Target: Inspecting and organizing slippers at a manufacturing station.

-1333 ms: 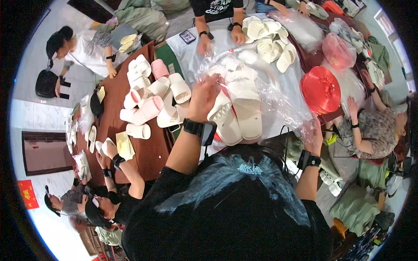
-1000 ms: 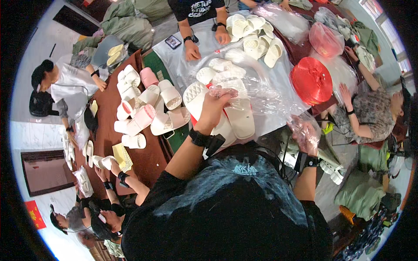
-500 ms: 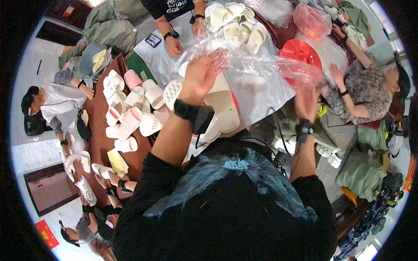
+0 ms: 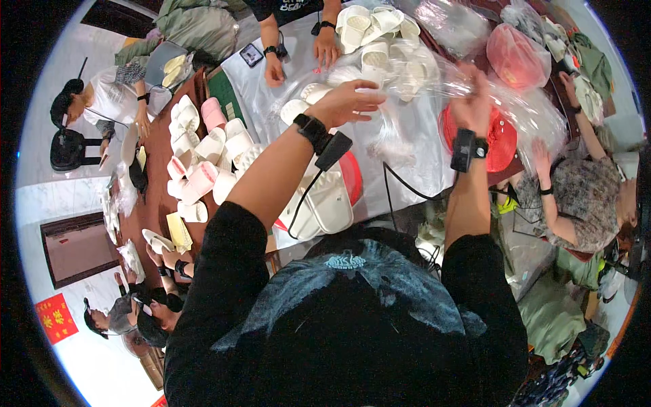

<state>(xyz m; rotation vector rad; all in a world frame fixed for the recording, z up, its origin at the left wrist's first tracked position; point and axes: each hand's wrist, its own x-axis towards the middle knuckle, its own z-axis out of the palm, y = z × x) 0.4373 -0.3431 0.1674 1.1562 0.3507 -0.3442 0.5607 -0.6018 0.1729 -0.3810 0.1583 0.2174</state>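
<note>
My left hand (image 4: pixel 349 103) reaches over the table with its fingers stretched out and apart, holding nothing I can see. My right hand (image 4: pixel 470 105), slightly blurred, is closed on a clear plastic bag (image 4: pixel 525 105) that trails off to its right and also stretches leftward over the slippers. Below my left forearm, close to my body, lies a pair of white slippers (image 4: pixel 315 207), partly over something red. White slippers (image 4: pixel 373 57) are heaped on the far side, some under clear plastic. A round red thing (image 4: pixel 498 139) sits just beneath my right hand.
White and pink slippers (image 4: pixel 203 180) cover the brown table at left, near yellow cards (image 4: pixel 179 233). A phone (image 4: pixel 251 55) lies on the white sheet (image 4: pixel 413 173). A pink-red bundle (image 4: pixel 519 57) stands far right. Co-workers' hands are across the table, left and right; a black cable (image 4: pixel 400 186) hangs near me.
My left hand has moved right and lower, its fingers now pointing right. My right hand has risen with the plastic. The white slippers near me appear lower and more to the left.
</note>
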